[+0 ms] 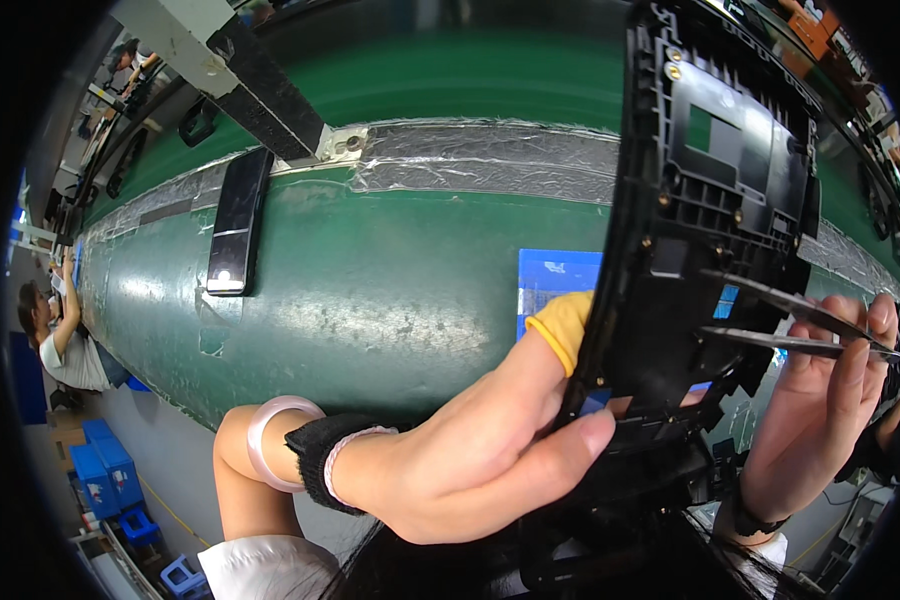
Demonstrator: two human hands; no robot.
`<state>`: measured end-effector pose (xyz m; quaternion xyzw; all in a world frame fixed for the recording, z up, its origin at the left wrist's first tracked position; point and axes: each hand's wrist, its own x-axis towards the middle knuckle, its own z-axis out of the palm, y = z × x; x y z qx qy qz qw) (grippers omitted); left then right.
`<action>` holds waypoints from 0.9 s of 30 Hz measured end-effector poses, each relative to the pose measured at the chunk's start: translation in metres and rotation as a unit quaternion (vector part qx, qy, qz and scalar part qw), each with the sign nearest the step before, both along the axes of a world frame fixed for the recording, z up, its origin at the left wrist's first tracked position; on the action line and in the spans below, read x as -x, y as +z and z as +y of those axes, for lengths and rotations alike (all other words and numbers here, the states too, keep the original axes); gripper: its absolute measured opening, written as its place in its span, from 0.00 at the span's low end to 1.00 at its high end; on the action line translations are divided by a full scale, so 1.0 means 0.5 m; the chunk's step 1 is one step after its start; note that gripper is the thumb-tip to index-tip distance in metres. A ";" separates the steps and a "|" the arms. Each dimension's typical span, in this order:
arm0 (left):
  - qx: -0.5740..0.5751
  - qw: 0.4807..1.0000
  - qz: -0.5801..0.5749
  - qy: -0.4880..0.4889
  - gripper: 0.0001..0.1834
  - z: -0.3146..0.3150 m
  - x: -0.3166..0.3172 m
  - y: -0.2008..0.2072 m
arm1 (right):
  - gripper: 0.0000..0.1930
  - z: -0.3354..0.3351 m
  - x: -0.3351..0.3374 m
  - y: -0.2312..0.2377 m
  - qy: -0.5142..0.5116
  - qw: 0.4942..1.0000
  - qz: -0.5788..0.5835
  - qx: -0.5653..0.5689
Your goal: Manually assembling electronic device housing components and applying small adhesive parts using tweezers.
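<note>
My left hand point(460, 460) comes in from below and grips a black plastic housing point(660, 330) by its lower left edge, with a yellow finger cot on one finger. The housing is tipped up, its inner side with ribs, small brass inserts and cut-out windows toward me. Pinched in my right hand point(820, 410) is a pair of metal tweezers point(770, 342). Their two tips are spread apart in front of the housing's lower middle; whether they touch it I cannot tell.
A black smartphone point(238, 225) lies on the green bench point(400, 290). Behind the housing is a blue container point(560, 268). A metal post point(260, 105) rises at the back near silvery tape strips point(490, 158). Another person point(70, 345) sits far left, above blue bins point(105, 465).
</note>
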<state>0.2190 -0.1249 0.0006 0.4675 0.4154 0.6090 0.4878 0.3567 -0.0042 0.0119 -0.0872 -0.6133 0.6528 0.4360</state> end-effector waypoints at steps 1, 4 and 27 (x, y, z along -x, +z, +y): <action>0.003 0.999 -0.033 0.000 0.28 0.002 0.002 -0.003 | 0.13 0.004 -0.001 -0.008 -0.036 0.999 -0.023 -0.018; 0.020 0.998 -0.066 0.007 0.27 0.001 0.005 -0.001 | 0.15 0.004 -0.007 -0.018 -0.054 0.997 -0.054 -0.011; 0.195 0.949 0.246 -0.043 0.15 0.010 0.043 0.010 | 0.16 -0.016 -0.002 0.004 -0.101 0.981 -0.149 -0.076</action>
